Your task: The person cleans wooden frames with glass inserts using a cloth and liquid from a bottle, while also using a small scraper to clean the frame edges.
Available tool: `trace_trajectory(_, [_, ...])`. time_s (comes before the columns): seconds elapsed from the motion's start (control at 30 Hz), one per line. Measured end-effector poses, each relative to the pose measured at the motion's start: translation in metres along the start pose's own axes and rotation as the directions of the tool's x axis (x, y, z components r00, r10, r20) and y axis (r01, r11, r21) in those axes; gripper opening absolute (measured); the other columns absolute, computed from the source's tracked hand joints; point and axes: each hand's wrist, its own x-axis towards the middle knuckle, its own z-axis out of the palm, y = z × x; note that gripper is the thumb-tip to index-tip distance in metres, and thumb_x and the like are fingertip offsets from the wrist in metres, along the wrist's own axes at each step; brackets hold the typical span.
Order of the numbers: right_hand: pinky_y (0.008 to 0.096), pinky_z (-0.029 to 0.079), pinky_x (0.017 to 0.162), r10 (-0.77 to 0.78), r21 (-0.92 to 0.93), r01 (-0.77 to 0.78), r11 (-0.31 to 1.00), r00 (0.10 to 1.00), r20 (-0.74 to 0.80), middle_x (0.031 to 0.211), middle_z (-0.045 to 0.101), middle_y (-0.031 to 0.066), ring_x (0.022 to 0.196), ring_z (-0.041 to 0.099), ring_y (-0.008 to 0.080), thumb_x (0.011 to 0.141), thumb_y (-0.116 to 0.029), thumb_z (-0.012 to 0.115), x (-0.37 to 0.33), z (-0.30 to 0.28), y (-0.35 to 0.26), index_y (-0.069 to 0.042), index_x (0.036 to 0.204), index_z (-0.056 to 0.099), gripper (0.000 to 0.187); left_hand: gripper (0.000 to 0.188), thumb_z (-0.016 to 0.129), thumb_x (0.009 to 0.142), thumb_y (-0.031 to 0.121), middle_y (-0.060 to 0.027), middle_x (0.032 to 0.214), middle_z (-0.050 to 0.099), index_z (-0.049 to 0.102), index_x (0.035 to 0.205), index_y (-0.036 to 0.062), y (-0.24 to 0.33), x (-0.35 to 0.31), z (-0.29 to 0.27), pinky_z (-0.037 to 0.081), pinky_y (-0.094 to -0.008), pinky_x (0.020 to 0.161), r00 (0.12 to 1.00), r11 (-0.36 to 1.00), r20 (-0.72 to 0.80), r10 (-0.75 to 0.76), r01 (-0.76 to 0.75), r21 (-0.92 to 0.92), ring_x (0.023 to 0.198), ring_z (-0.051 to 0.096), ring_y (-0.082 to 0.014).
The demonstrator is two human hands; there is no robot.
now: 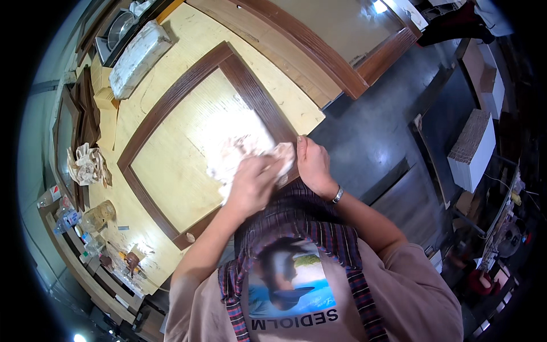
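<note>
A brown wooden door frame (pixel 149 130) with a glass pane (pixel 171 154) in it lies on the pale worktop, its near side close against my apron. My left hand (pixel 253 185) is closed over a crumpled white cloth (pixel 239 154), which presses on the pane near the frame's right side. Bright glare on the glass hides part of the cloth's outline. At the frame's right edge, my right hand (pixel 314 165) curls round the wood; its fingertips are hidden. A watch (pixel 338 194) is on that wrist.
Another glazed wooden frame (pixel 319 43) lies at the far right of the worktop (pixel 188 25). A white wrapped block (pixel 139 60) sits far left. A stained rag (pixel 88 165), a jar (pixel 98 216) and a plastic bottle (pixel 67 221) are along the left edge. Boxes (pixel 473 151) stand across the floor.
</note>
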Motion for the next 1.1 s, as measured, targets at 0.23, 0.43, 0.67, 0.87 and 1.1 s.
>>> trace_trajectory(0.23, [0.052,0.048,0.062,-0.009,-0.043,0.008,0.999,1.0,-0.026,0.072,0.063,0.0233,0.069,0.061,0.0436,0.101,-0.03,0.041,-0.001,0.002,-0.002,-0.002,0.087,0.063,0.039,0.036,0.069,0.07,-0.003,-0.0089,0.102,0.061,0.07,0.105,0.005,0.008,-0.011,0.004,0.042,-0.0388,0.08,0.995,0.988,-0.078,-0.065,0.075,0.134,0.092,0.057,-0.0268])
trace_trajectory(0.43, [0.0519,0.048,0.061,-0.021,-0.035,0.019,0.999,0.999,-0.047,0.071,0.063,0.0229,0.068,0.061,0.0435,0.102,-0.03,0.04,0.001,-0.009,-0.005,-0.001,0.083,0.063,0.042,0.032,0.059,0.064,-0.006,-0.0046,0.097,0.062,0.073,0.09,0.0062,-0.011,-0.025,-0.028,0.041,-0.0361,0.077,0.988,0.983,0.091,-0.123,0.109,0.148,0.09,0.057,-0.0231])
trace_trajectory(0.67, [0.0527,0.048,0.061,-0.027,-0.04,0.025,0.999,0.999,-0.046,0.071,0.063,0.0229,0.068,0.061,0.0437,0.102,-0.031,0.04,0.0,0.0,-0.003,-0.002,0.084,0.064,0.042,0.036,0.064,0.07,-0.006,-0.0114,0.106,0.06,0.069,0.104,0.0037,0.021,-0.005,0.014,0.044,-0.0391,0.083,0.988,0.989,-0.101,-0.113,0.122,0.08,0.097,0.057,-0.0287])
trace_trajectory(0.87, [0.0524,0.049,0.062,-0.041,-0.014,0.04,0.999,0.997,-0.064,0.071,0.063,0.0228,0.067,0.062,0.0437,0.101,-0.031,0.041,0.003,-0.007,-0.002,-0.002,0.084,0.065,0.042,0.019,0.059,0.066,-0.008,-0.0092,0.084,0.063,0.072,0.076,0.0006,-0.042,-0.077,-0.078,0.05,-0.0362,0.076,0.879,0.876,0.01,-0.477,0.475,0.083,0.086,0.061,-0.0273])
trace_trajectory(1.1, [0.0525,0.048,0.06,-0.067,-0.032,0.066,0.997,0.997,-0.05,0.069,0.063,0.0235,0.067,0.062,0.0445,0.101,-0.032,0.041,0.004,0.004,0.005,-0.002,0.084,0.065,0.043,0.047,0.064,0.074,0.004,-0.0126,0.122,0.057,0.061,0.121,0.0075,0.023,-0.005,0.015,0.039,-0.0425,0.1,0.987,0.96,-0.083,-0.139,0.155,0.232,0.112,0.052,-0.0307])
